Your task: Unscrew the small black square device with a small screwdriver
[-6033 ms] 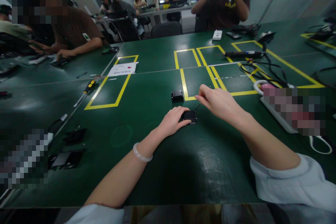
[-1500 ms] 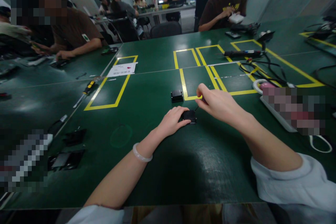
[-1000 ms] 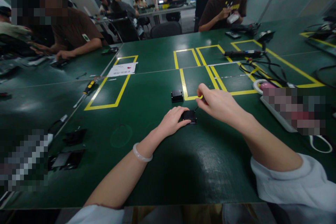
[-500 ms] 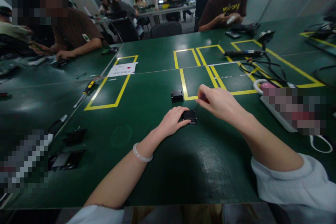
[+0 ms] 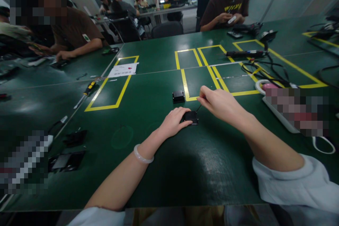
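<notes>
On the green table [image 5: 159, 180], a small black block [image 5: 191, 116] lies near the centre of the frame, a little to the right. The left hand [image 5: 175, 120] grasps this block from its left side, with the thumb at the near edge and the other fingers over the far edge, and presses it to the table. On the left wrist there is a pale bracelet [image 5: 143, 154]. The right hand [image 5: 219, 102] is curled around a thin dark tool [image 5: 198, 107], pinched between the thumb and the index finger; its shaft goes down at a slant to the right far corner of the block. The handle is mostly hidden by the hand, so I cannot tell its form. Just above the left hand in the frame, a second black block [image 5: 178, 96] stands apart, beside the corner of a yellow tape outline [image 5: 185, 85]. In the left part of the frame lie a yellow and black screwdriver [image 5: 90, 87] and, lower, some dark parts [image 5: 67, 161]. At upper right, a black pen-shaped tool [image 5: 246, 54] rests near a tangled cable [image 5: 278, 72]. Behind the table, at the upper right, a co-worker [image 5: 225, 9] in a brown shirt holds a white object [image 5: 232, 19].
</notes>
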Available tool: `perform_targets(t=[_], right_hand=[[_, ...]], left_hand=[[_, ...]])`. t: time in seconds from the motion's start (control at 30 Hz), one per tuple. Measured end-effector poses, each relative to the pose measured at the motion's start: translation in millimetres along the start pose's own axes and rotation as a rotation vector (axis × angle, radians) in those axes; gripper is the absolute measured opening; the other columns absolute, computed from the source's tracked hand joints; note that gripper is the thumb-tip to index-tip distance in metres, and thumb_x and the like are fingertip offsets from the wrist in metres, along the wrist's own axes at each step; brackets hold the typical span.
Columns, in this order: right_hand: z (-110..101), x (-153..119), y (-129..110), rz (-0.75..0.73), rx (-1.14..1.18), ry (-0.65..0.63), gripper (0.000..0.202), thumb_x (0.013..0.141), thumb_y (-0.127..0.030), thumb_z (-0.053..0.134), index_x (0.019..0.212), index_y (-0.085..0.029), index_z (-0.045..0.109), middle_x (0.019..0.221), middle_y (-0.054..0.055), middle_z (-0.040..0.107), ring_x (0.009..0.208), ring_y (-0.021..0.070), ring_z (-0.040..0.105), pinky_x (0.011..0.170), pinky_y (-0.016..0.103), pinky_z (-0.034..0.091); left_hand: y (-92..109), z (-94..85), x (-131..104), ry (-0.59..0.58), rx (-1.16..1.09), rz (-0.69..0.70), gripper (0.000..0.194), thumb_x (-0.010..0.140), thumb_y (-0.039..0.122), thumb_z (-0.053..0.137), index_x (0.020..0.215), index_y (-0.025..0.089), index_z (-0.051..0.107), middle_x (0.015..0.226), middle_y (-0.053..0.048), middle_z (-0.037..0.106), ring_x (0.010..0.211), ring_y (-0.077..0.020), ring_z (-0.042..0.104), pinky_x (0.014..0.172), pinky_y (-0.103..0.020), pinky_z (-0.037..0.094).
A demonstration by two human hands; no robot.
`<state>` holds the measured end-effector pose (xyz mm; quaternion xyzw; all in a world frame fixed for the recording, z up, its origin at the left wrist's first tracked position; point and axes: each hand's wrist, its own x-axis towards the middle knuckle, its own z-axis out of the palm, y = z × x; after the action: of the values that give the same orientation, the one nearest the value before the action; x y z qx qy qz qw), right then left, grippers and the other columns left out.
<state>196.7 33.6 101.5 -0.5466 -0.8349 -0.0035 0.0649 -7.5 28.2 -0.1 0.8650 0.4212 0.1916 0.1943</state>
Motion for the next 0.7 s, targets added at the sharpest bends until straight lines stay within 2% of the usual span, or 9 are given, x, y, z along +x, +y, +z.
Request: perform_targets(t=[0.23,0.57,0.7], right_hand=[[2.7,2.5,0.4,0.031,-0.005,0.016,0.024,0.095,-0.041,0.036,0.095,-0.021,0.05,0.073,0.005,0.066,0.068,0.0211,0.061,0.053,0.027,0.024],[1.6,-1.1,0.3,-0.001,0.075,0.007,0.02,0.092,-0.031,0.036,0.106,-0.02,0.046,0.077,0.004,0.065,0.065,0.0185,0.059,0.055,0.027,0.027],[1.7,-0.5,-0.6,0.008,0.059,0.004,0.021,0.094,-0.037,0.036,0.101,-0.021,0.048,0.077,0.004,0.066,0.067,0.0194,0.059,0.054,0.027,0.025]], left_hand=[[0.5,-0.5,-0.6,0.0,0.0,0.0,0.036,0.09,0.044,0.054,0.118,0.022,0.052,0.112,-0.007,0.059,0.102,-0.0242,0.055,0.088,-0.038,0.045],[0.3,-1.0,-0.1,-0.004,0.001,0.007,0.034,0.09,0.043,0.055,0.117,0.022,0.052,0.111,-0.007,0.06,0.102,-0.0242,0.055,0.089,-0.038,0.045],[0.4,-1.5,0.1,-0.005,-0.004,0.001,0.035,0.09,0.044,0.055,0.118,0.022,0.052,0.112,-0.007,0.06,0.102,-0.0244,0.055,0.089,-0.038,0.045]])
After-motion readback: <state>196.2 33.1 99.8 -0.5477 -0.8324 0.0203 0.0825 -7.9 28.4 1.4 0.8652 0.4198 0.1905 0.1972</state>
